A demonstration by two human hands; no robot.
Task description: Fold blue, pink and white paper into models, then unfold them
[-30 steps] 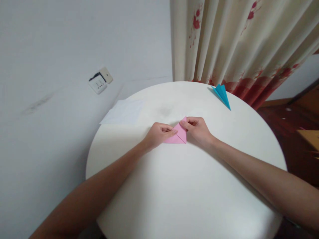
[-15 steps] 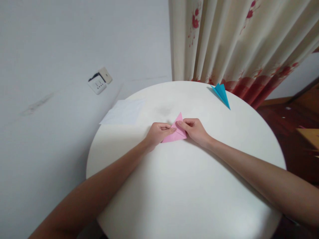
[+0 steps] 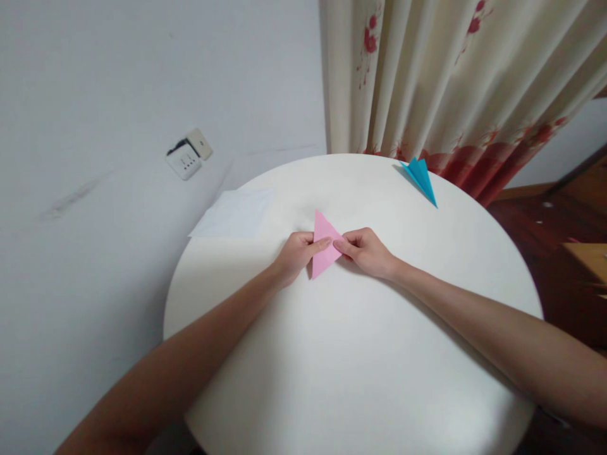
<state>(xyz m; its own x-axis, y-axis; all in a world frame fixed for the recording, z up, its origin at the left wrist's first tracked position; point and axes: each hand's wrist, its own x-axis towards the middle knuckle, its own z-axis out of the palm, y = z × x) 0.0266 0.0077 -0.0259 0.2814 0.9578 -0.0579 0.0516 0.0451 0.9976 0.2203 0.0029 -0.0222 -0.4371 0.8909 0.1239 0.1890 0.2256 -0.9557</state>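
Observation:
A pink folded paper [image 3: 322,258] in the shape of a triangle is held between my two hands, above the middle of the white round table [image 3: 360,360]. My left hand [image 3: 294,254] pinches it from the left, thumb on top and fingers behind. From the right, my right hand [image 3: 367,251] grips the paper's right-hand corner between thumb and fingers. One point of the triangle faces away from me and another faces toward me. The fingers behind the paper are partly hidden.
A blue folded paper plane [image 3: 421,179] lies near the table's far right edge. White paper [image 3: 234,213] rests at the far left, by the wall with a socket [image 3: 184,160]. Behind the table hangs a floral curtain [image 3: 417,76].
The pink paper has turned; its top point has moved left, and a corner now points right into my right hand. Both hands keep hold, with my right hand's grip shifted to that corner.

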